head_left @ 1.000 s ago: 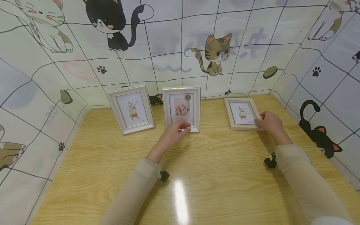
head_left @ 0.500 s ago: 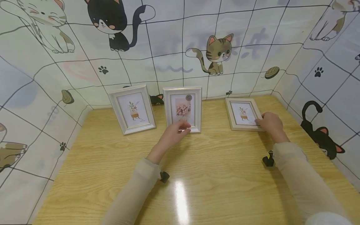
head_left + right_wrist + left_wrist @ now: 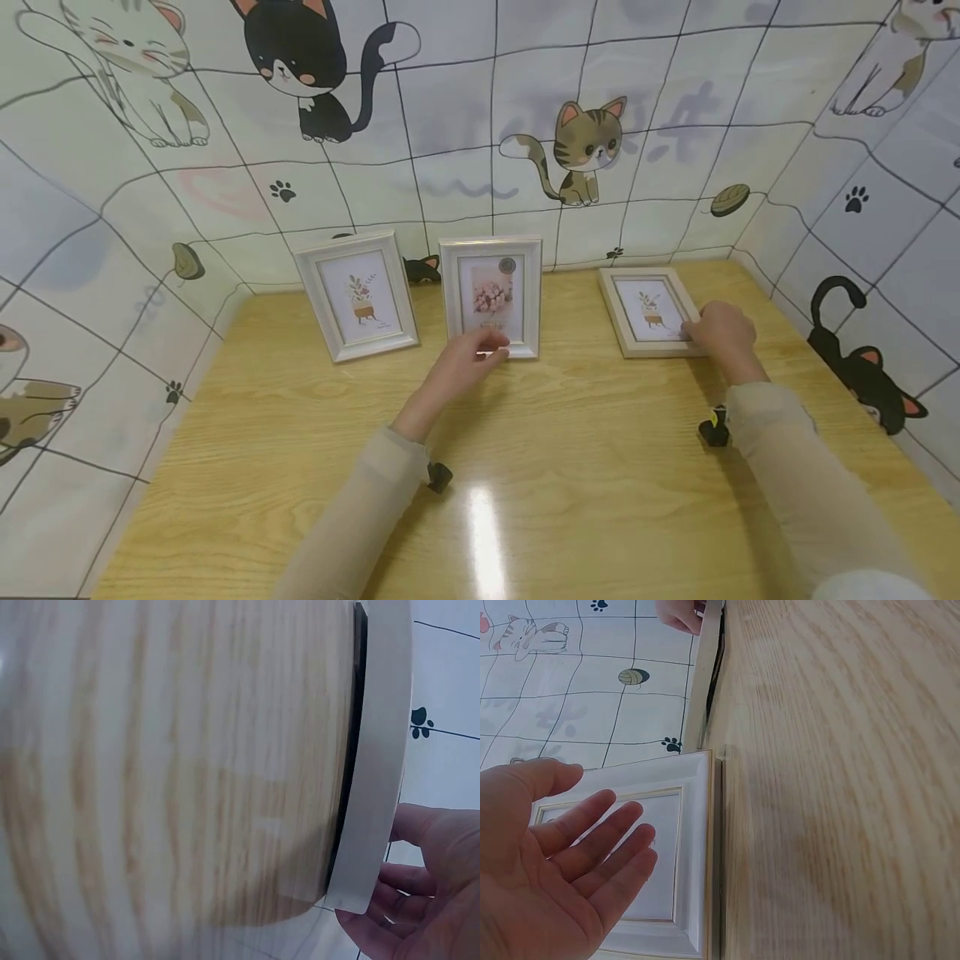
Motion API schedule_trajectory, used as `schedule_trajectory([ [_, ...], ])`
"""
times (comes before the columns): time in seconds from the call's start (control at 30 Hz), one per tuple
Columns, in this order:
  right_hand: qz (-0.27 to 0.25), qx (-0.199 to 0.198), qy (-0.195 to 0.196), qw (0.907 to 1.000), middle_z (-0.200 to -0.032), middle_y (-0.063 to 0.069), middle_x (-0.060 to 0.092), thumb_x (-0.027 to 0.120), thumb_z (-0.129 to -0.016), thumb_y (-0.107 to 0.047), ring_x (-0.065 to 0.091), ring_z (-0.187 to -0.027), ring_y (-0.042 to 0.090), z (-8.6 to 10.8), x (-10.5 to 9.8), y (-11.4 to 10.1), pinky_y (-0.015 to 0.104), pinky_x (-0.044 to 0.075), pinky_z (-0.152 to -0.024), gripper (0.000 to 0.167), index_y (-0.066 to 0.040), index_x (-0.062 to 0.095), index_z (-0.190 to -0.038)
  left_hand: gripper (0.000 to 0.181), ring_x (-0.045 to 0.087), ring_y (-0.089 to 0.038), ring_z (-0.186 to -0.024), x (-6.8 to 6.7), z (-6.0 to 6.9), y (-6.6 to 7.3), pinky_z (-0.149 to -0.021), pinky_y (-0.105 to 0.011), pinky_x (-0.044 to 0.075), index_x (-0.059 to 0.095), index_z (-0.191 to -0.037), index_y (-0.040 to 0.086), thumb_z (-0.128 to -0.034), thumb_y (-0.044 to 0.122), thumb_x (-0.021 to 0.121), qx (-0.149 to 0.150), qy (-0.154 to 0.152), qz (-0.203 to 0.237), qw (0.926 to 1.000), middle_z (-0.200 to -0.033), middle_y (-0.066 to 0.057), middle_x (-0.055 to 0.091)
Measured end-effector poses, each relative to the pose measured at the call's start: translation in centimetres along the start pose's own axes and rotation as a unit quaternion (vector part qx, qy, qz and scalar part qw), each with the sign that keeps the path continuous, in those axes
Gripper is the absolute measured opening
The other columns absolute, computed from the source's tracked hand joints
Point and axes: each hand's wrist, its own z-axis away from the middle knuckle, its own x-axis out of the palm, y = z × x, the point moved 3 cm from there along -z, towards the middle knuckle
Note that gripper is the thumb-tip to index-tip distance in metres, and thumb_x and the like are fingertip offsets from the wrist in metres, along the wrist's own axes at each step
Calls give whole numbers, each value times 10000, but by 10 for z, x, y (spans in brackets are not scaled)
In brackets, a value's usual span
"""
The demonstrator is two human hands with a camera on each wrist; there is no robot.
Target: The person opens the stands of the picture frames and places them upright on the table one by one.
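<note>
My right hand [image 3: 722,333] grips the right side of a pale wood-toned picture frame [image 3: 624,327], which shows a potted plant print. In the right wrist view its thumb lies over the frame's edge [image 3: 373,772] and the other fingers are at its side and below. My left hand [image 3: 468,362] is loosely curved before the lower part of a white picture frame [image 3: 530,292] with a pink flower print. It holds nothing in the left wrist view, its palm [image 3: 544,900] showing. Whether it touches that frame, I cannot tell.
A second white picture frame [image 3: 405,304] with a potted plant print leans upright at the left. All stand on a wood-grain table [image 3: 570,467], against walls [image 3: 465,108] covered in cat-patterned sheeting.
My right hand and the pale wood-toned frame have shifted slightly left, the frame turning a little. My left hand stays before the middle frame. The head view has tilted slightly.
</note>
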Motion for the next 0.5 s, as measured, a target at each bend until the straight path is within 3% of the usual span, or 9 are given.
schedule_trajectory([
  [0.27, -357, -243, 441, 9981, -1069, 310, 652, 608, -918, -259, 572, -850, 380, -2, 7, -5, 486, 457, -692, 455, 126, 606, -1161, 258, 645, -263, -1183, 0, 0, 0, -1048, -375, 529, 653, -1201, 57, -1008, 216, 590, -34, -30, -24, 10000, -1231, -115, 694],
  [0.4, -796, -342, 653, 9941, -1129, 333, 627, 584, -932, -256, 573, -918, 408, -2, 7, -13, 544, 481, -780, 483, 140, 572, -1209, 275, 644, -262, -1194, 1, 0, 1, -1047, -367, 530, 649, -1212, 56, -1007, 231, 592, -34, -29, -28, 10000, -1243, -116, 690],
  [0.5, -1192, -384, 806, 9888, -1151, 324, 621, 567, -933, -261, 575, -960, 408, -1, 7, -20, 505, 487, -776, 498, 135, 559, -1235, 283, 640, -268, -1206, 1, -1, 2, -1049, -367, 528, 646, -1220, 53, -1004, 230, 596, -13, -29, -26, 10000, -1253, -122, 687],
])
